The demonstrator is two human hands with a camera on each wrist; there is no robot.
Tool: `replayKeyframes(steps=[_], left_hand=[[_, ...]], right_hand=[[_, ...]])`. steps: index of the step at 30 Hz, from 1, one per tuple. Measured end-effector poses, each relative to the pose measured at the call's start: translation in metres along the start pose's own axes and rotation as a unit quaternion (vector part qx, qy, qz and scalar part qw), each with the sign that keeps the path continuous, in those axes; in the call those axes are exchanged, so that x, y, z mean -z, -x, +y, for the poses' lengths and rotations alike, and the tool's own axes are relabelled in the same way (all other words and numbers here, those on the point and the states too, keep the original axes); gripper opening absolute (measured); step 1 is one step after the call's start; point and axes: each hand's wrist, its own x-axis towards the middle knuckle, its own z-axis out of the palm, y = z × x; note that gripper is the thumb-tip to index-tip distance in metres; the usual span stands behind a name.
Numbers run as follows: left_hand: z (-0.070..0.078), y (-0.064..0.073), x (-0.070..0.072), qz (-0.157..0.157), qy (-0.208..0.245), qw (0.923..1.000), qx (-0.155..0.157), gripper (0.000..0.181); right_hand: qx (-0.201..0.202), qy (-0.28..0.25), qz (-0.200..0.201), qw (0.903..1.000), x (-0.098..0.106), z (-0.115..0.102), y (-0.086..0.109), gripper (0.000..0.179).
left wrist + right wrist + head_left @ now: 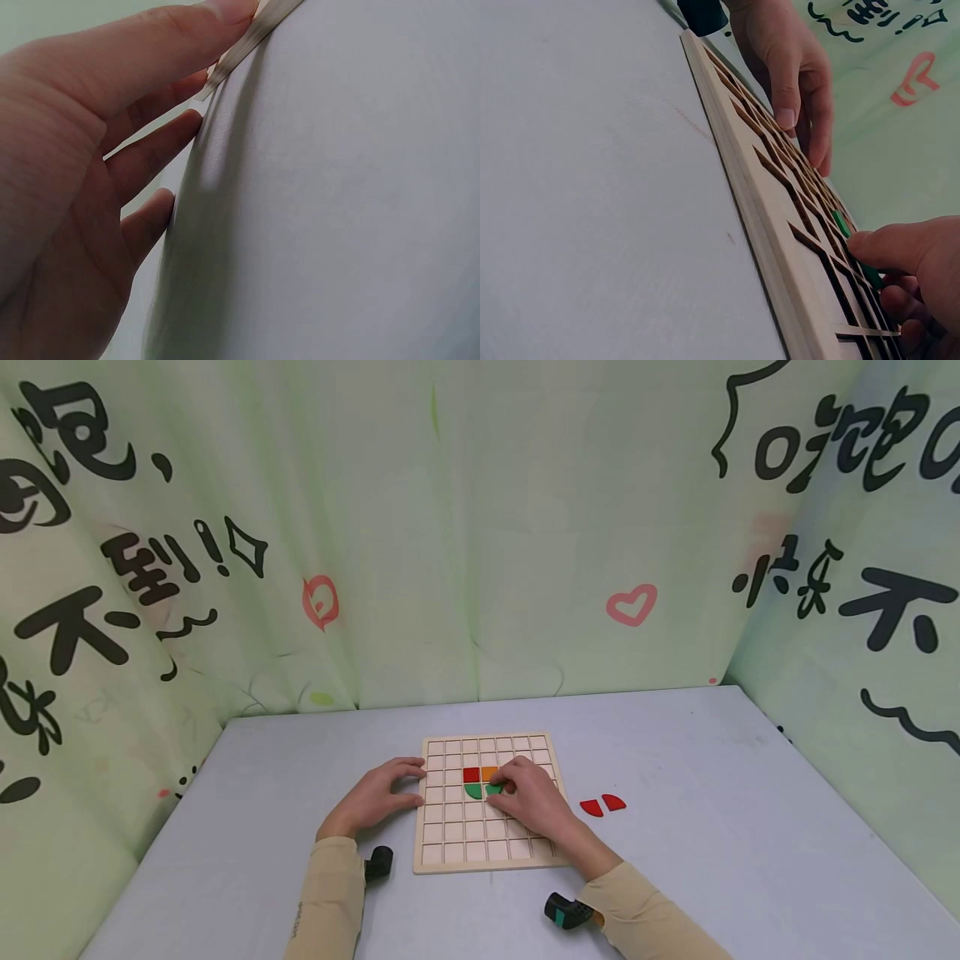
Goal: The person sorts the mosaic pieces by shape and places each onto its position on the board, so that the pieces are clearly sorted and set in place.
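Note:
A pale wooden grid board (453,852) lies flat on the table. My left hand (381,793) touches its left edge with the thumb and fingertips; the fingers are spread and extended in the left wrist view. Near the middle of the grid, my right hand (531,797) pinches a green quarter-circle piece (492,789) at a cell, its fingers partly covering the piece. Left of that piece sits another green quarter-circle piece (473,791). In the row behind are a red square (471,775) and an orange piece (489,773), the latter partly hidden by my right fingers.
Two red quarter-circle pieces (592,808) lie on the white table (675,860) right of the board. A printed curtain (525,527) stands behind and at both sides. Black wrist devices (378,863) are on both forearms.

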Motion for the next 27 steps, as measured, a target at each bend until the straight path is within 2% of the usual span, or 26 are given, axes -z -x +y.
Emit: replayKeyframes(steps=[9, 14, 18, 22, 27], left_hand=[[0.0019, 0.0007, 0.0001, -0.001, 0.002, 1.0000, -0.001, 0.040], [0.0008, 0.0002, -0.0001, 0.001, 0.000, 1.0000, 0.001, 0.040], [0.0012, -0.0001, -0.0004, 0.001, 0.002, 1.0000, 0.007, 0.039], [0.0009, -0.0001, -0.0007, 0.000, 0.001, 0.9999, 0.011, 0.039], [0.0010, -0.0001, -0.0009, 0.000, 0.001, 1.0000, 0.008, 0.040]], right_hand=[[0.000, 0.004, 0.004, 1.0000, 0.0007, -0.0011, 0.0006, 0.020], [0.014, 0.012, 0.007, 0.9998, 0.0042, -0.0014, 0.0006, 0.023], [0.044, 0.028, 0.002, 0.9986, 0.0064, -0.0010, -0.0003, 0.027], [0.094, 0.043, -0.011, 0.9945, 0.0069, 0.0001, -0.0008, 0.031], [0.136, 0.048, -0.026, 0.9891, 0.0073, 0.0015, -0.0011, 0.029]])
